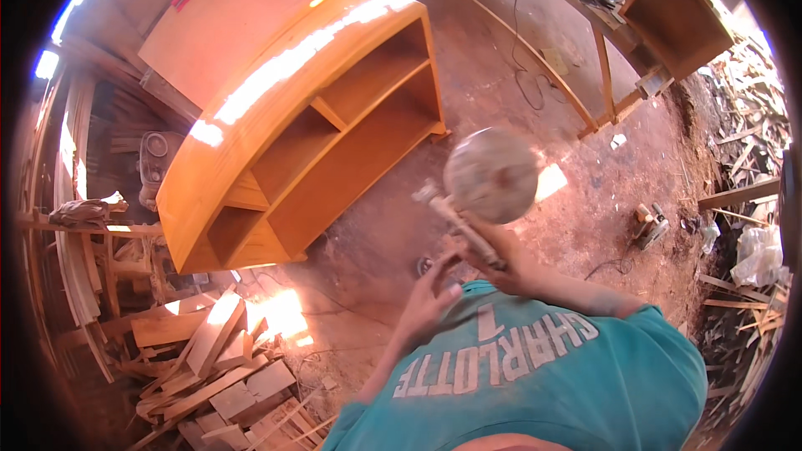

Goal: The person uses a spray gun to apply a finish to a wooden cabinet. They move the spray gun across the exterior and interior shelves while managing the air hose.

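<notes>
In front of my chest, my right hand point(501, 255) is wrapped round the handle of a spray gun point(458, 221). Its round, dull grey cup point(491, 175) sits beyond my fingers, a little blurred by motion. The narrow front end of the gun points up and left, towards a varnished wooden cabinet point(351, 138) with open compartments. My left hand point(430, 296) is held up close to my shirt, just left of the gun's rear end. Its fingers are apart, and nothing shows in them. A small dark round thing point(425, 266) lies near those fingertips; I cannot make out its kind.
Behind the cabinet leans a pale board point(251, 8). Wood offcuts point(238, 367) are heaped at the lower left. A wooden frame point(518, 33) and an upturned drawer-like box point(677, 12) stand at the far right. A small power tool point(652, 227) rests on the floor, near scrap wood point(756, 134).
</notes>
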`<state>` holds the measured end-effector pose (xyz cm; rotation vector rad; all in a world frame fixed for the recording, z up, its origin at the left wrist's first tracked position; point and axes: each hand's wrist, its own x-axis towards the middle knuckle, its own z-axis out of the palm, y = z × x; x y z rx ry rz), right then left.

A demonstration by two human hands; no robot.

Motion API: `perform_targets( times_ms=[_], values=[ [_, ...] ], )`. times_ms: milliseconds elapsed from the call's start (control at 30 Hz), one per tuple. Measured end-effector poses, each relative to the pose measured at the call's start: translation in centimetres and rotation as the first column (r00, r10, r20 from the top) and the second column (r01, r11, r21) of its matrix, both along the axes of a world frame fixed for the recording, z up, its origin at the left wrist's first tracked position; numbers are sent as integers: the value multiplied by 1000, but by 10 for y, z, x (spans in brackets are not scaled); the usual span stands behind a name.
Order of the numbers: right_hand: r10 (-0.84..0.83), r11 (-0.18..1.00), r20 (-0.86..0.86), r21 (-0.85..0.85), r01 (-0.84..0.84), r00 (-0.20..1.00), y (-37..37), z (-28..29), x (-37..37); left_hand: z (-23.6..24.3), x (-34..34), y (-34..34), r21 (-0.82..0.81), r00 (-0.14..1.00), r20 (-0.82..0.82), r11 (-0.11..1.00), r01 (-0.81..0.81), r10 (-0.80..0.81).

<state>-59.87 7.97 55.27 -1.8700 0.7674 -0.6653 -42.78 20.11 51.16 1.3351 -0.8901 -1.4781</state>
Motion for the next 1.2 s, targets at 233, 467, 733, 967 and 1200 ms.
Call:
perform_targets(
  times_ms=[233, 467, 733, 967, 1200],
  values=[
    [353, 912, -80, -192, -361, 932, 16, -23, 124, -37, 78, 46, -106, 944, 330, 992, 63, -25],
    [658, 728, -171, -105, -678, 733, -100, -47, 138, 1, 95, 21, 253, 606, -623, 861, -442, 494],
    [-469, 788, -30, 438, 433, 883, -490, -127, 103, -27, 91, 10, 320, 151, -248, 228, -920, 957],
    [-203, 869, -78, 446, 217, 976, -594, -134, 159, -9, 51, -37, 291, -30, -202, 31, -956, 979],
    [-132, 849, -9, 514, 118, 991, -573, -125, 172, -5, 26, -55, 270, -129, -204, -71, -960, 970]
  ],
)
